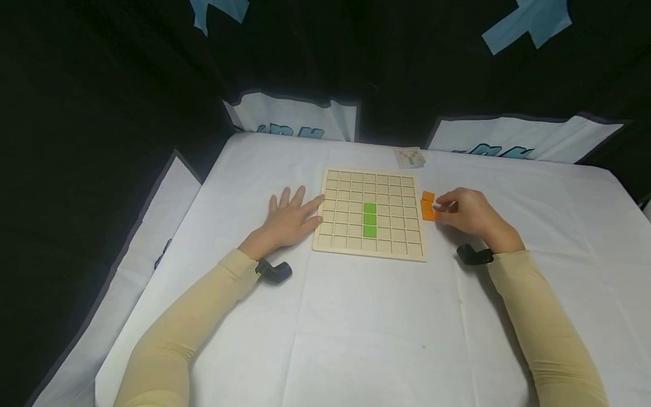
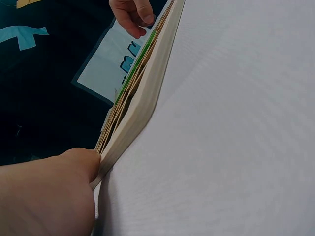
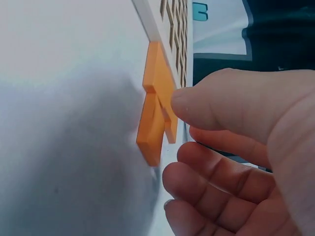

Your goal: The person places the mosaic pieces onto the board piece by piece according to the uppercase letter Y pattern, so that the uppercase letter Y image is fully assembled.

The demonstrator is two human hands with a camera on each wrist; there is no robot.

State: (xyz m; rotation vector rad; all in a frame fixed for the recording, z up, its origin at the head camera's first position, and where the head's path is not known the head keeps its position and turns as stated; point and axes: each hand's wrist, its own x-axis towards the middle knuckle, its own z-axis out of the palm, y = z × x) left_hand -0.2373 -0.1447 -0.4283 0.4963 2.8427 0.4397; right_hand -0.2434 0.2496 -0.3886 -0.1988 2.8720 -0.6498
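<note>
A square wooden grid board [image 1: 346, 242] lies flat on the white cloth. Three green square tiles [image 1: 369, 220] sit in a column in its cells. My left hand [image 1: 290, 221] rests with spread fingers at the board's left edge, thumb and forefinger touching it; in the left wrist view its base [image 2: 54, 191] is at the board's side [image 2: 142, 105]. Just past the right edge, several orange square tiles [image 1: 427, 211] lie close together. Over them my right hand [image 1: 470, 210] hovers, thumb and forefinger apart. In the right wrist view the thumb [image 3: 221, 101] overlaps an orange tile [image 3: 158, 73].
Behind the board lies a small stack of printed cards [image 1: 409, 157]. The white tablecloth [image 1: 366, 328] spreads out in front. Dark curtains [image 1: 325, 51] stand behind the table. A black wrist camera sits on each wrist.
</note>
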